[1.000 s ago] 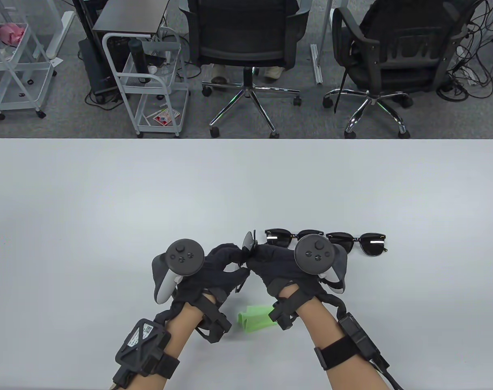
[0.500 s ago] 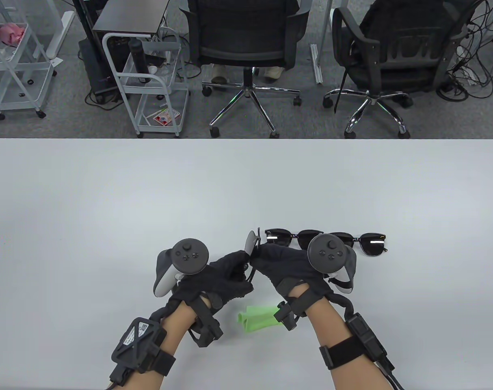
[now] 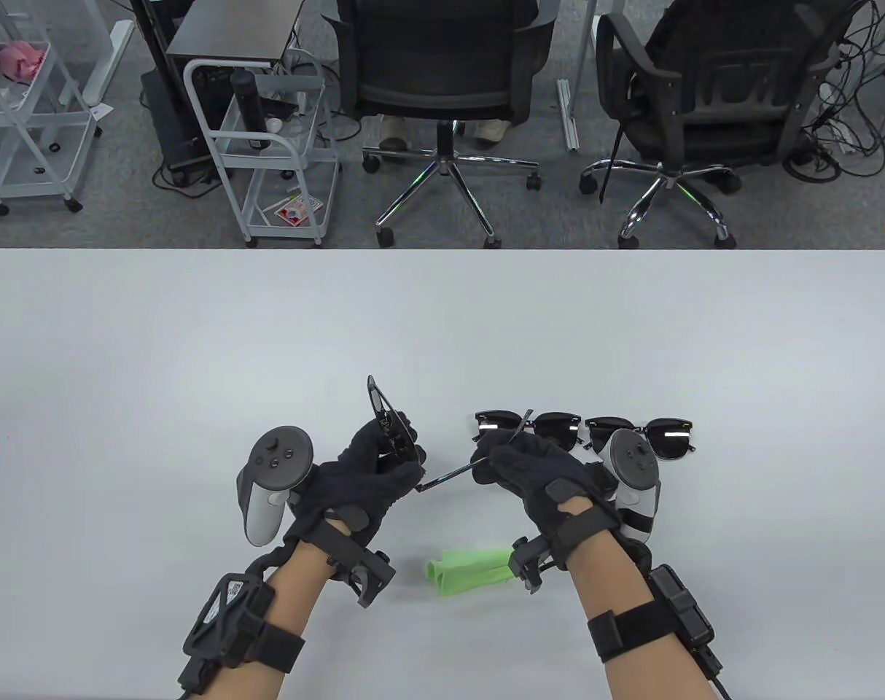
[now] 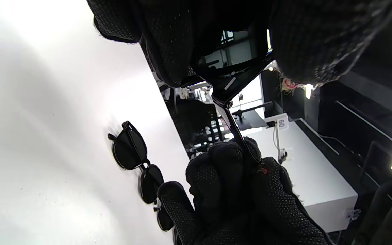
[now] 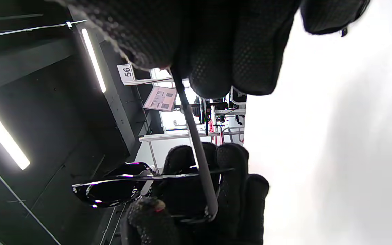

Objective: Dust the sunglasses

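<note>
At the near edge of the pale grey table (image 3: 195, 328), seen from above, the left hand (image 3: 362, 474) grips a pair of dark sunglasses (image 3: 388, 426) by the front, fingers curled round the thin glossy frame so the lenses stand up edge-on above the knuckles. One slim arm of that pair (image 3: 479, 456) runs out to the right, and the right hand (image 3: 537, 474) pinches it between thumb and fingertips. Both gloves are black knit with a dotted grip surface. Two more sunglasses (image 3: 528, 428) lie flat on the table just beyond the right hand, side by side; the right-hand pair (image 3: 661, 436) is partly covered by that hand's rounded grey tracker (image 3: 634, 474). A crumpled bright green cloth (image 3: 466, 572) lies on the table between the wrists, its right end tucked under the right wrist strap. From the left wrist, the curved, reflective lens sits half buried under the left fingers (image 4: 168, 37), the straight arm running to the right hand's closed fingers (image 4: 230, 177); the spare pairs are cut off behind that hand. From the right wrist, the right fingers (image 5: 216, 51) press together on the rod-like arm, which looks grey and matte here, while the left fingers (image 5: 230, 163) close behind the held frame; the far lens is hidden.
</note>
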Tool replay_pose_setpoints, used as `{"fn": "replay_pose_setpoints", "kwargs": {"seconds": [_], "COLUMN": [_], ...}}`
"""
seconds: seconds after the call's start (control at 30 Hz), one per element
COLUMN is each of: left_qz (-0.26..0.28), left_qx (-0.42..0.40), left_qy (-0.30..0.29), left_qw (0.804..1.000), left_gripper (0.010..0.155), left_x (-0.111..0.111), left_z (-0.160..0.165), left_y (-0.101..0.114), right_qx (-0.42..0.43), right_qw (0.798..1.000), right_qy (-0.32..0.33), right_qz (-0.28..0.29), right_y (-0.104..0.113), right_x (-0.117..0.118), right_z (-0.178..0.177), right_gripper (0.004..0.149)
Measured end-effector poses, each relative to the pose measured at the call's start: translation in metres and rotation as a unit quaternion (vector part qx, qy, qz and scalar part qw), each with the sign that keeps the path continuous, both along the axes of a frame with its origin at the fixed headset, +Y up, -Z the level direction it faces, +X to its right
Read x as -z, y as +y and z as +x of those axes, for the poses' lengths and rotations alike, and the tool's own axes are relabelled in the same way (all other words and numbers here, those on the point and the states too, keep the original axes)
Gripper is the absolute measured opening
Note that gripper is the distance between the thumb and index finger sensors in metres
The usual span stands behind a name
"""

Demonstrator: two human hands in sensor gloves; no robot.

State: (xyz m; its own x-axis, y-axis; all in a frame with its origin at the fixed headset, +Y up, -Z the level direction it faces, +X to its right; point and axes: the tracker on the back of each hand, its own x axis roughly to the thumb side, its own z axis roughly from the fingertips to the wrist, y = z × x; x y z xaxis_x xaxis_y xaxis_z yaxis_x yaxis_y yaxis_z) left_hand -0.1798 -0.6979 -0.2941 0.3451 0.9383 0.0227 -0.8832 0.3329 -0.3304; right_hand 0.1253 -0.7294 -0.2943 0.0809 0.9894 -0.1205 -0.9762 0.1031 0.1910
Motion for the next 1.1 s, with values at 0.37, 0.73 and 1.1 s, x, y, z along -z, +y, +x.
{"fn": "replay_pose_setpoints", "kwargs": {"seconds": [0.37, 0.73, 1.1], "left_qz": [0.093, 0.145, 0.151], "left_qx": [0.209, 0.294, 0.315], "left_qy": [0.024, -0.048, -0.049], "left_qw": [0.973, 0.943, 0.936], "left_gripper": [0.084, 0.084, 0.082], "left_x": [-0.006, -0.017, -0.017], "left_z": [0.007, 0.042, 0.036], "left_y": [0.008, 0.007, 0.008], "right_qx": [-0.259, -0.394, -0.417], "right_qw": [0.949, 0.867, 0.851], "right_qy": [-0.095, 0.008, -0.08], "right_qz": [0.153, 0.306, 0.309], "right_y": [0.046, 0.062, 0.071], "right_x": [-0.016, -0.024, -0.023], "right_z": [0.002, -0.05, -0.015], "right_gripper": [0.087, 0.049, 0.041]}}
